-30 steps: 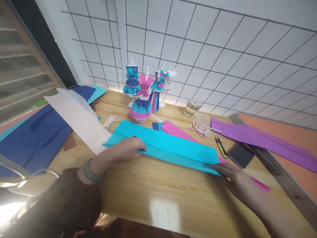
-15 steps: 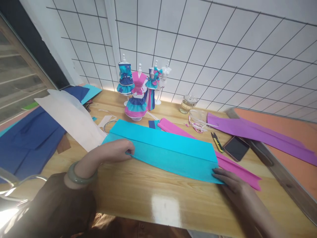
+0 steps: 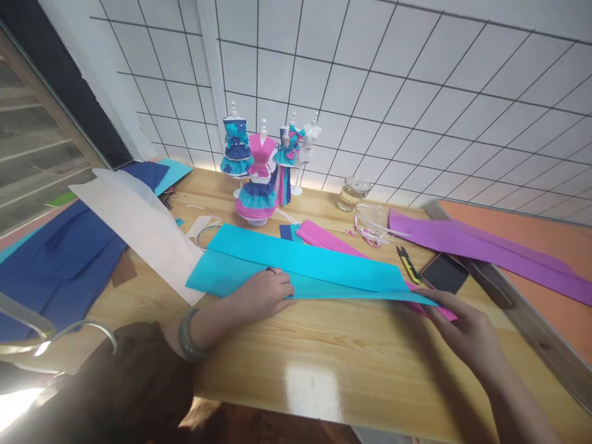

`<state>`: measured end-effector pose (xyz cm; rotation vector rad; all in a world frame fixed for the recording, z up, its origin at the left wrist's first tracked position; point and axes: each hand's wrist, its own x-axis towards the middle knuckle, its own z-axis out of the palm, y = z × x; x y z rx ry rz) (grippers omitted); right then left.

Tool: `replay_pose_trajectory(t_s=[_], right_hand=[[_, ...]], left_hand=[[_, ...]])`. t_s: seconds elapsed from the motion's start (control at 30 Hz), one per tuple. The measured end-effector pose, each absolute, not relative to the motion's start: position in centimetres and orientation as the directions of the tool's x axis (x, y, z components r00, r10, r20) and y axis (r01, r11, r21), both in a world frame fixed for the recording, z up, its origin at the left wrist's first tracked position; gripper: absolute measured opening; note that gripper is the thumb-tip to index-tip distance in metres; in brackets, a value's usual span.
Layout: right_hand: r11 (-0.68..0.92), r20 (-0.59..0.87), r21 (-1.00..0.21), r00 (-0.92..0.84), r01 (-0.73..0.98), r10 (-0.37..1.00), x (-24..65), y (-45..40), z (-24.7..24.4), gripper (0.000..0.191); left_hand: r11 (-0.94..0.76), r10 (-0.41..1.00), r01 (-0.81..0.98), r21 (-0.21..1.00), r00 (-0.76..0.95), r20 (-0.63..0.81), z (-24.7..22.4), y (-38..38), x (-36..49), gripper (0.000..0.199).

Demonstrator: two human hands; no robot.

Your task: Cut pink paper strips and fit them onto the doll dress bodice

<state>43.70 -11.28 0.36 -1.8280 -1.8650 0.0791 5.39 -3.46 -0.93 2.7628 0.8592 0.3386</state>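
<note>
A long turquoise sheet [image 3: 305, 262] lies across the wooden table [image 3: 342, 364], with a fold line running along its length. My left hand [image 3: 266, 295], a green bangle at its wrist, rests on the sheet near the middle of its front edge, fingers curled together over that edge. At the right end, my right hand [image 3: 456, 311] pinches the sheet's front corner between thumb and fingers and holds it raised off the table. Part of a pink strip [image 3: 330, 239] shows behind the sheet, and its other end lies under the raised corner.
Small dressed mannequins [image 3: 256, 197] stand at the back near a glass of liquid [image 3: 354, 194]. Yellow-black snips [image 3: 408, 265], a phone [image 3: 444, 273] and purple material [image 3: 481, 250] lie to the right. White [image 3: 143, 225] and dark blue sheets [image 3: 55, 265] are at the left.
My left hand has slid right along the sheet's front edge to its middle. My right hand has moved up and right, lifting the right corner of the sheet.
</note>
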Motion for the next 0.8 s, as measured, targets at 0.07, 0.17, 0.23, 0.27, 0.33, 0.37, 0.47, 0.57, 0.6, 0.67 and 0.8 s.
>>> replay_pose_trajectory(t_s=[0.07,0.17,0.23,0.27,0.33,0.37,0.47,0.57,0.6,0.67,0.8], right_hand=[[0.111,0.465,-0.383,0.087,0.917,0.881,42.5,-10.8,0.9,0.027],[0.199,0.723,-0.281,0.07,0.939,0.687,39.8,-11.1,0.9,0.023],[0.34,0.768,-0.186,-0.079,0.922,0.636,37.7,-11.6,0.3,0.019],[0.43,0.744,-0.153,-0.182,0.89,0.643,36.8,-11.9,0.0,0.018],[0.544,0.622,-0.117,-0.366,0.831,0.693,35.2,-11.9,-0.8,0.017],[0.559,0.546,-0.11,-0.42,0.822,0.725,34.6,-11.6,-1.2,0.016],[0.459,0.379,-0.127,-0.385,0.879,0.842,33.9,-9.8,-2.4,0.019],[0.378,0.286,-0.135,-0.329,0.916,0.9,34.4,-7.7,-3.4,0.022],[0.37,0.273,-0.14,-0.323,0.918,0.906,34.7,-7.1,-3.7,0.023],[0.362,0.26,-0.147,-0.317,0.921,0.912,35.1,-6.3,-4.1,0.022],[0.35,0.203,-0.129,-0.321,0.928,0.925,34.3,-6.7,-3.7,0.024]], left_hand=[[-0.695,0.678,0.558,0.454,0.719,0.154,-1.3,-3.0,5.9,0.031],[-0.454,0.816,0.523,0.721,0.569,0.101,-1.7,-1.7,5.8,0.035],[-0.324,0.867,0.483,0.813,0.495,0.051,-2.0,-0.9,5.5,0.037],[-0.278,0.882,0.461,0.843,0.471,0.034,-2.1,-0.6,5.4,0.037],[-0.225,0.897,0.42,0.879,0.441,0.018,-2.3,-0.2,5.3,0.039],[-0.21,0.902,0.406,0.889,0.432,0.016,-2.3,-0.2,5.3,0.04],[-0.197,0.901,0.394,0.898,0.433,0.008,-2.3,-0.3,5.4,0.041],[-0.215,0.888,0.401,0.891,0.46,0.008,-2.1,-0.6,5.5,0.041],[-0.227,0.884,0.402,0.887,0.467,0.014,-2.0,-0.7,5.5,0.041],[-0.246,0.878,0.406,0.88,0.478,0.025,-2.0,-0.7,5.5,0.04],[-0.262,0.872,0.405,0.876,0.488,0.035,-2.2,-0.7,5.4,0.04]])
